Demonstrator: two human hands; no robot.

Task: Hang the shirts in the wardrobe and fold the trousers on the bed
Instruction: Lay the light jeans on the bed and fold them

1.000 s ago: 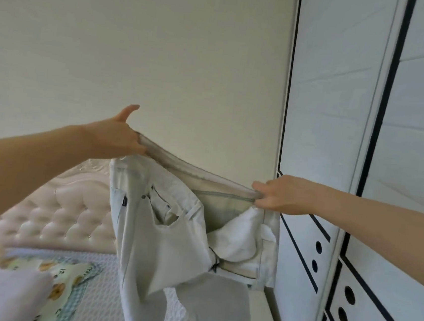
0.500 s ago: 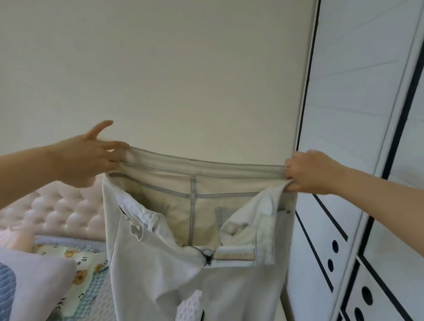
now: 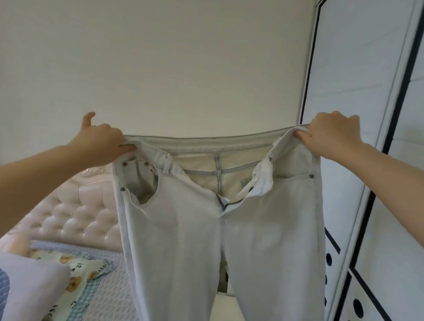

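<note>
A pair of pale grey trousers [image 3: 185, 235] hangs in the air in front of me, front side facing me, fly open, both legs dropping out of view at the bottom. My left hand [image 3: 101, 140] grips the left end of the waistband, thumb raised. My right hand [image 3: 333, 134] grips the right end, a little higher. The waistband is stretched taut between them. The bed [image 3: 105, 292] lies below on the left, and the white wardrobe [image 3: 354, 96] with black trim stands on the right.
A tufted cream headboard [image 3: 76, 214] backs the bed. A pillow [image 3: 12, 283] and a patterned cloth [image 3: 78, 274] lie on the bed at lower left. Wardrobe drawers with round holes [image 3: 357, 309] sit low on the right. A plain wall is behind.
Both hands have moved apart and upward, pulling the waistband flat. The trousers, twisted and bunched before, now hang straight with the front towards me.
</note>
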